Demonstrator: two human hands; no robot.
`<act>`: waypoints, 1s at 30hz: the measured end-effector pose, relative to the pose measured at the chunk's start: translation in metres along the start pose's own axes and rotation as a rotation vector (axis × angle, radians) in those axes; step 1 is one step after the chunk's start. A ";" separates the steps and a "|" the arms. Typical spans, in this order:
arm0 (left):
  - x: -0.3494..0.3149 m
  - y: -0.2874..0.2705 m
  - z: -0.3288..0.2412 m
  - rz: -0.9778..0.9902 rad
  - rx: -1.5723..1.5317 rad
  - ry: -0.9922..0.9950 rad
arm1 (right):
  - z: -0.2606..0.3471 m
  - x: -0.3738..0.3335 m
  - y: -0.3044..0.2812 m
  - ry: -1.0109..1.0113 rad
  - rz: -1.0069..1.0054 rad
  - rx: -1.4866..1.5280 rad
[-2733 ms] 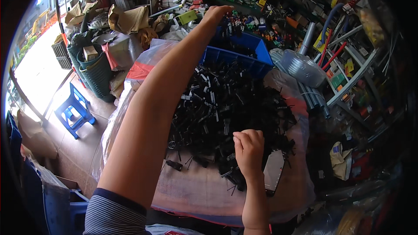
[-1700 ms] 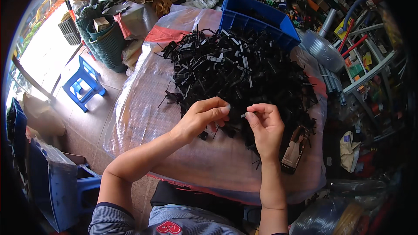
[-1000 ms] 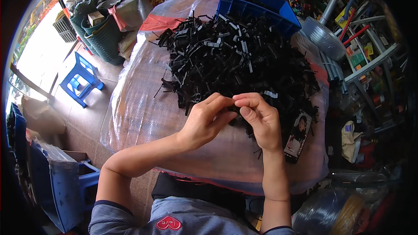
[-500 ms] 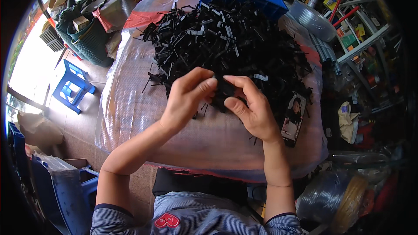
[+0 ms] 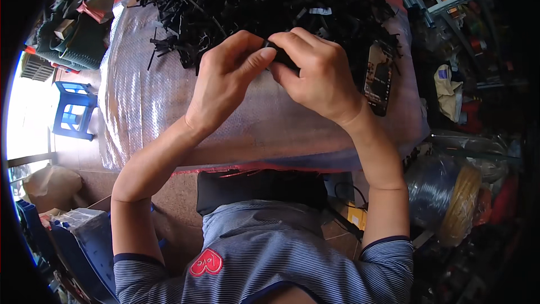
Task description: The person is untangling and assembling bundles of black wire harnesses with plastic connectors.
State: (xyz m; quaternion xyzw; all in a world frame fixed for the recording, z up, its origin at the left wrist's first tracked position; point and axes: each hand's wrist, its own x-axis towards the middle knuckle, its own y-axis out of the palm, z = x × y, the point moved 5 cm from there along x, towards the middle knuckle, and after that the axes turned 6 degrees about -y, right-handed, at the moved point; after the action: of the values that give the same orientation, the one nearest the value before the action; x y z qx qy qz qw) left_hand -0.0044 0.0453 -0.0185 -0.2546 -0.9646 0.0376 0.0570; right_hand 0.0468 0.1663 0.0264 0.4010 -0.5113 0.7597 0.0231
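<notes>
My left hand (image 5: pixel 225 81) and my right hand (image 5: pixel 318 73) meet over the near edge of a big heap of black parts (image 5: pixel 242 8). Left thumb and fingers pinch a small black piece (image 5: pixel 268 44). The fingertips of my right hand close on the same piece from the other side. Most of it is hidden by the fingers, so its exact kind does not show. Thin strips and small pale bits stick out of the heap. To the right of my right hand lies a phone in a patterned case (image 5: pixel 378 79).
A shiny woven plastic sheet (image 5: pixel 270 129) covers the work surface under the heap. On the left stand a blue plastic stool (image 5: pixel 75 111) and a dark green basket (image 5: pixel 84 45). A wrapped spool (image 5: pixel 439 200) sits at right, below a cluttered metal rack (image 5: pixel 458 0).
The view has tilted down toward my lap, so the blue crate behind the heap is out of sight. My hands have come together, and the right fingers have closed in on the piece.
</notes>
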 end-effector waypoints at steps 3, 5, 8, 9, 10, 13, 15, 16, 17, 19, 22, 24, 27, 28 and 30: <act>-0.005 0.003 -0.004 0.001 0.037 0.058 | -0.004 -0.004 -0.006 0.130 0.025 0.199; -0.006 0.004 -0.005 0.027 0.048 0.072 | 0.000 -0.004 -0.010 0.139 0.077 0.189; -0.009 0.005 -0.001 0.098 -0.008 0.037 | 0.008 -0.006 -0.011 0.125 0.102 0.145; -0.009 0.005 -0.003 0.098 0.052 0.045 | 0.007 -0.008 -0.009 0.134 0.075 0.144; -0.011 0.005 -0.003 0.080 0.070 0.062 | 0.006 -0.010 -0.007 0.136 0.047 0.154; -0.014 0.004 -0.010 0.093 0.151 0.096 | 0.008 -0.010 -0.001 0.118 -0.016 0.154; -0.013 0.002 -0.014 0.044 0.153 0.190 | 0.009 -0.010 0.001 0.075 -0.050 0.110; -0.012 0.002 -0.014 0.050 0.139 0.194 | 0.010 -0.009 0.001 0.057 -0.072 0.090; -0.010 0.003 -0.014 0.066 0.137 0.199 | 0.009 -0.011 0.002 0.105 0.016 0.060; -0.009 -0.001 -0.008 0.069 0.074 0.118 | 0.020 -0.010 -0.006 0.137 0.049 0.001; -0.001 -0.018 0.001 -0.005 -0.383 -0.078 | 0.054 -0.030 -0.025 0.126 0.290 -0.142; 0.013 -0.030 -0.002 -0.022 -0.587 -0.127 | 0.092 -0.083 -0.012 -0.042 0.695 0.205; 0.019 -0.029 0.002 0.063 -0.737 -0.224 | 0.118 -0.200 0.048 -0.047 1.090 0.122; 0.016 -0.026 0.004 0.083 -0.769 -0.269 | 0.113 -0.229 0.067 -0.012 1.142 0.081; 0.017 -0.022 0.008 0.076 -0.794 -0.385 | 0.105 -0.254 0.084 0.005 1.082 0.127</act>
State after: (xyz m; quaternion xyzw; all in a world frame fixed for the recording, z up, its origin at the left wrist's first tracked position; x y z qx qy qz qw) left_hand -0.0304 0.0345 -0.0226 -0.2805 -0.8872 -0.2872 -0.2272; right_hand 0.2428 0.1385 -0.1820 0.0796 -0.5977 0.6935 -0.3943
